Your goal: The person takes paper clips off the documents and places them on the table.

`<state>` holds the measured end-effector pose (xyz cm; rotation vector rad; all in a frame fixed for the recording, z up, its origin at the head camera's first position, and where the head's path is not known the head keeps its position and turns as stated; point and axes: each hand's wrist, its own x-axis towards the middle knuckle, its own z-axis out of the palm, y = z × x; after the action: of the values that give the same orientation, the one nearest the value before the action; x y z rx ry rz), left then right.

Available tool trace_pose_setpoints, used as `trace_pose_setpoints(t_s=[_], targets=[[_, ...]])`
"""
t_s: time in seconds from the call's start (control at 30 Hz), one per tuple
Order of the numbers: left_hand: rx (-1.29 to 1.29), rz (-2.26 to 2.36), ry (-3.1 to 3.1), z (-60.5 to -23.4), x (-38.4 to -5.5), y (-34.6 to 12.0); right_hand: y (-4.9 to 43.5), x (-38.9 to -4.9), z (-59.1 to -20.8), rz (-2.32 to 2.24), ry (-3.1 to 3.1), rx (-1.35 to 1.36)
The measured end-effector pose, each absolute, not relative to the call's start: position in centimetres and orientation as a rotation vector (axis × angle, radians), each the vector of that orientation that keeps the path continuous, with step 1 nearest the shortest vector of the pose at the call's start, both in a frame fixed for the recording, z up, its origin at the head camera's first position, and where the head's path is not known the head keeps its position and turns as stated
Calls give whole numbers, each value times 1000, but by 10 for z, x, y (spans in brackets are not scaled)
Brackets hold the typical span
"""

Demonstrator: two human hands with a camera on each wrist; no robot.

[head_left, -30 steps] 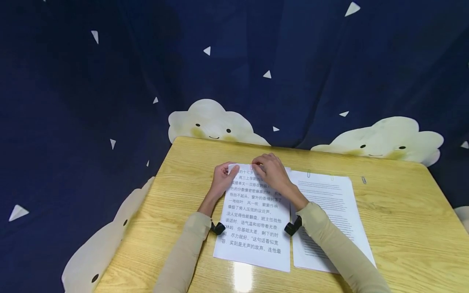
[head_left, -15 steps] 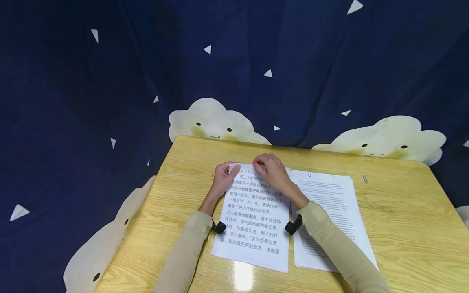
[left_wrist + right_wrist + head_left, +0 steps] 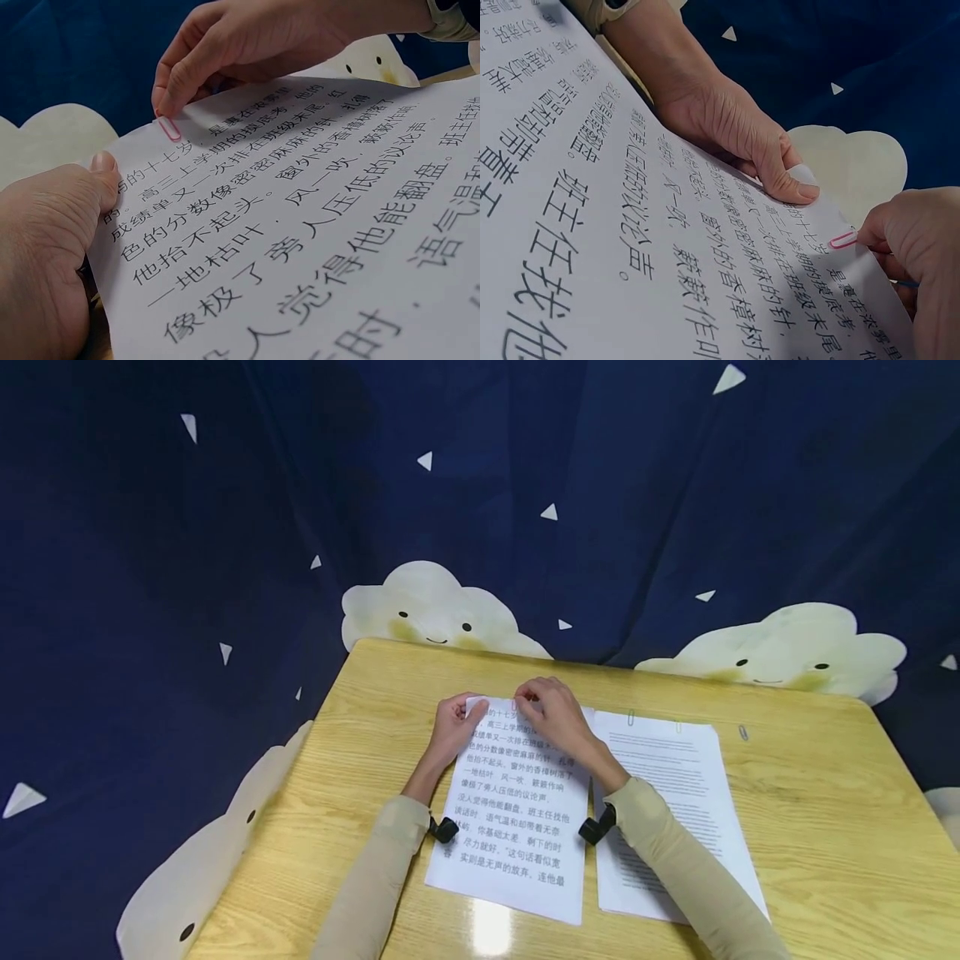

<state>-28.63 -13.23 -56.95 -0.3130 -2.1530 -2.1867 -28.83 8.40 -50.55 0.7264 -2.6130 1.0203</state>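
A printed sheet of paper [image 3: 517,827], with large Chinese text, is held at its upper left corner by my left hand [image 3: 453,727], the thumb on top and fingers behind. At the sheet's top edge sits a pink paper clip [image 3: 171,130]. My right hand [image 3: 557,717] pinches the outer end of this clip between thumb and fingers. In the right wrist view, the clip's looped end lies over the paper's face. A thin blue piece [image 3: 907,283] shows by the right fingers, its kind unclear. Whether more sheets lie under the top one cannot be told.
To the right lies a stack of smaller-print pages [image 3: 667,810], partly under the right forearm. A green paper clip [image 3: 631,718] and a yellow paper clip [image 3: 678,727] are on its top edge. A dark paper clip [image 3: 743,732] lies on the wooden table [image 3: 825,827].
The lower end of the held sheet has swung slightly left. Both hands stay in nearly the same place, the right still at the pink paper clip.
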Motion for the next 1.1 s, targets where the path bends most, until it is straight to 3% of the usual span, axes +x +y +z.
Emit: trace_pose_setpoints(t_s=[1.1], targets=[[-297,-2224,-2151,-559,-285,-133,82,-288,-502,1063,-2611,707]])
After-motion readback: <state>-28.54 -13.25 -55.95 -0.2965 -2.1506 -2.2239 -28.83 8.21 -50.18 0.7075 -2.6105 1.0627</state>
